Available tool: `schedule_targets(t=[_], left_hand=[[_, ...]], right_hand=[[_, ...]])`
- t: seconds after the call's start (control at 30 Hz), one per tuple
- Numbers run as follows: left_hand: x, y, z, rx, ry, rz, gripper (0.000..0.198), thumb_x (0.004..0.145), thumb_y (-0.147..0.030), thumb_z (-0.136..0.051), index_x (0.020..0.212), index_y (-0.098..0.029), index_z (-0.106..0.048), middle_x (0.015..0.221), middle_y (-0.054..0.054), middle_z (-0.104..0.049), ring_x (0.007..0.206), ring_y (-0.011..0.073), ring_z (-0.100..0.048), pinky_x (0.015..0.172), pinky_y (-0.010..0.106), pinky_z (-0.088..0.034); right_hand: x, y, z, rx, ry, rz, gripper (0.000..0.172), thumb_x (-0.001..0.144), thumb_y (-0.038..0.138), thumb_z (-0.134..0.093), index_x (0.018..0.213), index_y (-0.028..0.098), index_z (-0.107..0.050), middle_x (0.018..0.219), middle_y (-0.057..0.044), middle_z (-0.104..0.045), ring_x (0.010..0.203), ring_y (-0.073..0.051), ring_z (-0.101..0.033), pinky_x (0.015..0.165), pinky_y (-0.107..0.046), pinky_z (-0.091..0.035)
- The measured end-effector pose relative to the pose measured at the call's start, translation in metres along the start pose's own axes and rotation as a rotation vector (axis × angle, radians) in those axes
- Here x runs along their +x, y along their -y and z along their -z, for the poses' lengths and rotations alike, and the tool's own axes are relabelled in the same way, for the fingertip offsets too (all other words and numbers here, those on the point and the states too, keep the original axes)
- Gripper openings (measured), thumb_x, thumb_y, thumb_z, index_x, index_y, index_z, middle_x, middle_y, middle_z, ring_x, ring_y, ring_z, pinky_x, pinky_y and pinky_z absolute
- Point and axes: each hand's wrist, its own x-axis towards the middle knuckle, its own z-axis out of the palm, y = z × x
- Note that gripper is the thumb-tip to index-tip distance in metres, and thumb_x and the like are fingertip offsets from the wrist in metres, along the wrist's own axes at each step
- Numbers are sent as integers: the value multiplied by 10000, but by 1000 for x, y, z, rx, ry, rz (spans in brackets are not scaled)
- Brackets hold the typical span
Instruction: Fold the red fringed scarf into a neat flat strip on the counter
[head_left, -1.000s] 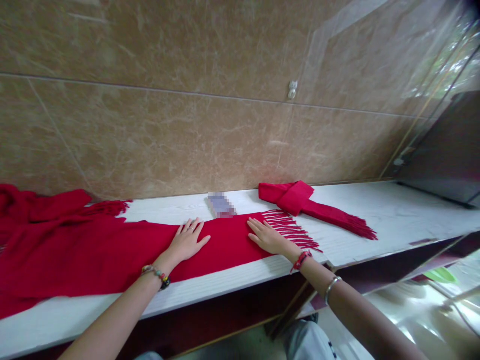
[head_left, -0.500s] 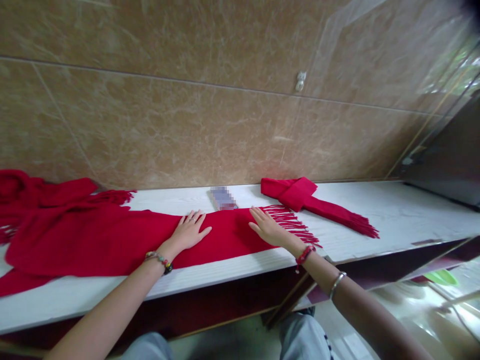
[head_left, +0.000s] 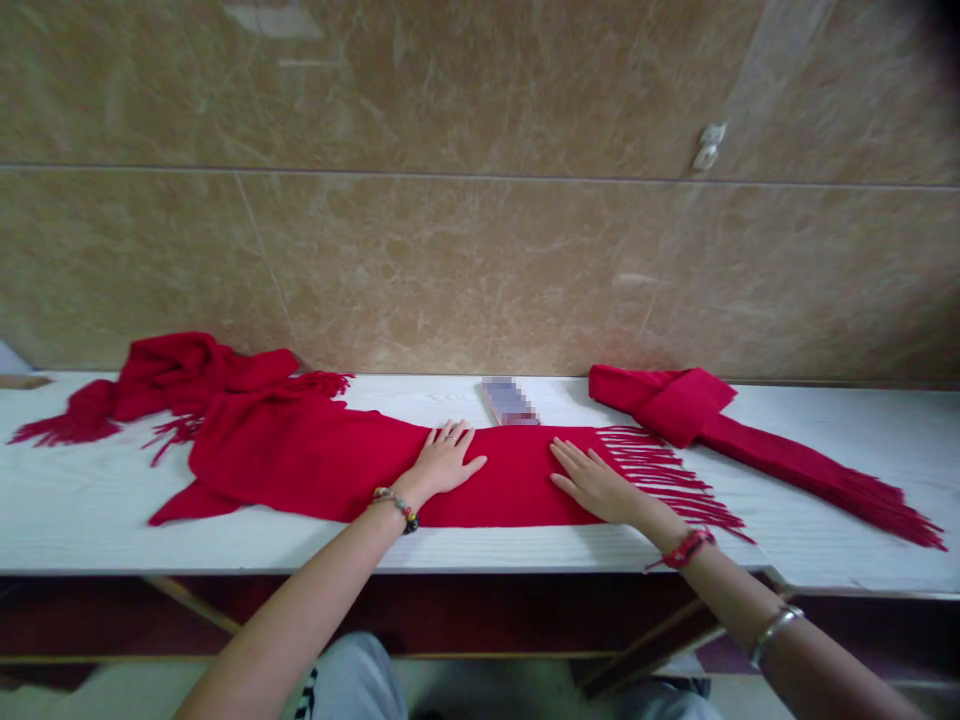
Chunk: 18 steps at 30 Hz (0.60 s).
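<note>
A white table (head_left: 862,420) lies beneath the spread red scarf (head_left: 514,490), a folded scarf (head_left: 679,405) beyond its right end. On it, the left hand (head_left: 444,460) and right hand (head_left: 598,487) rest flat, grasping nothing; light, even palm pressure should smooth without dragging its fringe (head_left: 660,468).

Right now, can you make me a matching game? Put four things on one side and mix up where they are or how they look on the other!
Things:
1. Left hand
2. Folded scarf
3. Silver bangle
4. Beaded bracelet

Places and looks:
A. Around the right forearm
B. Crossed over itself, with a long fringed tail
C. Around the left wrist
D. Fingers spread on the flat scarf

Right pairs:
1-D
2-B
3-A
4-C
</note>
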Motion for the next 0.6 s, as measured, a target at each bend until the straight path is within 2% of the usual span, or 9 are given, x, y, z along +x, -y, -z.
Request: schedule_targets(t=[0.13,0.2,0.33,0.47,0.6], left_hand=[[-1,0,0,-3,-3,-8,674,857,-588,-229,1372,-154,-259,1449,80,-191,1329,271,-98,1060,428,-110],[0,0,0,-6,-4,-8,674,857,-584,-232,1369,-147,-267,1447,85,-197,1328,274,-101,1059,428,-111],[0,1,-1,-13,-16,-4,663,857,-577,-243,1368,-156,-270,1445,84,-203,1326,278,-111,1054,443,-120],[0,1,-1,-5,-29,-10,661,858,-574,-244,1366,-153,-274,1444,88,-203,1325,275,-118,1054,438,-122],[0,1,-1,-6,-20,2,651,859,-575,-241,1366,-168,-270,1444,78,-207,1326,266,-120,1055,427,-118]], right_hand=[[-14,-33,-10,-75,7,103,358,906,261,-334,1190,146,-518,1363,-176,-354,1284,-294,-254,958,-529,-327],[-12,-40,-10,-71,-8,102,350,901,265,-350,1183,156,-527,1350,-170,-380,1276,-293,-277,953,-525,-339],[18,-39,-3,9,-71,-73,484,894,361,-341,1302,105,-392,1345,-192,-378,1259,-292,-314,959,-489,-358],[50,-34,0,36,-68,-145,513,886,388,-350,1306,94,-373,1351,-192,-370,1264,-293,-304,986,-482,-315],[53,-33,-12,31,-44,-166,508,892,387,-329,1290,76,-380,1332,-202,-395,1250,-290,-332,979,-478,-315]])
